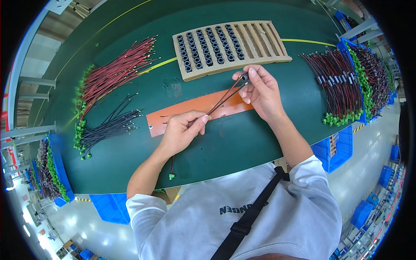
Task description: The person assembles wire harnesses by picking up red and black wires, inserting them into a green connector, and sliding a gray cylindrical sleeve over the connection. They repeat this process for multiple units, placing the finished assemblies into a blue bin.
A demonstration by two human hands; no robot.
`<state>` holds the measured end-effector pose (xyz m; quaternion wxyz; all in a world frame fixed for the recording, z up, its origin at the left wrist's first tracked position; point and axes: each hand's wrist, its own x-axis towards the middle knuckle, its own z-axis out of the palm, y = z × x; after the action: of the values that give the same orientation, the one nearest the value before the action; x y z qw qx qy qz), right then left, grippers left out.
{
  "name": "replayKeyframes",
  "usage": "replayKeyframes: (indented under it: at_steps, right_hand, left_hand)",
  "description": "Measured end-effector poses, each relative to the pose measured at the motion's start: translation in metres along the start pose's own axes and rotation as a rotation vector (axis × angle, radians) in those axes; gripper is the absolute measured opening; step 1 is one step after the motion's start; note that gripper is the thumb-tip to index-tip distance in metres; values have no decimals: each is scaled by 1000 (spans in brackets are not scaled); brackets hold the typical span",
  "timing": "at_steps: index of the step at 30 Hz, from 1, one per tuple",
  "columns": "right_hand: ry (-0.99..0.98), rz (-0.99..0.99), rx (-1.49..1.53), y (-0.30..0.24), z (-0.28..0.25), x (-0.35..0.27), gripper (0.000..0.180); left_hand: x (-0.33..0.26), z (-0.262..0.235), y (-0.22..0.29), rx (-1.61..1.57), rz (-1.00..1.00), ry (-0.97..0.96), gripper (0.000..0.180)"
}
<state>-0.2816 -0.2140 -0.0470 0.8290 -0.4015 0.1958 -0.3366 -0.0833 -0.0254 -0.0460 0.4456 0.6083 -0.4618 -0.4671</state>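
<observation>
My left hand [181,131] is closed around a red and black wire pair [220,103] over an orange mat [156,118]. A red wire tail with a green connector [172,176] hangs below that hand, near the table's front edge. My right hand [263,94] pinches a small black ring core [244,77] between thumb and fingers. The wires' tips reach up to the core; whether they pass through it is too small to tell. Behind my hands lies a cardboard tray [271,59] with several rows of black ring cores [208,47].
Red wires [119,69] and black wires [108,125] with green connectors lie at the left. Finished-looking wire bundles with cores [340,80] lie at the right, beside a blue bin [344,47] of more wires. Blue crates [342,149] stand below the table edge.
</observation>
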Motion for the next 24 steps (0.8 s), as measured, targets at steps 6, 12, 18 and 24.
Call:
replayKeyframes:
  at_steps: [6,12,18,24]
  right_hand:
    - [6,-8,-34,2,-2,3,26]
    - [-57,51,-12,0,-6,2,30]
    - [-59,48,-5,-3,-3,1,30]
    - [-89,-26,-87,3,-7,3,27]
  left_hand:
    - [-2,-2,3,1,23,-23,22]
    - [-1,-3,3,-75,-23,-57,21]
    - [0,-9,7,-134,-168,-59,21]
    - [0,-6,5,-149,-156,-30,22]
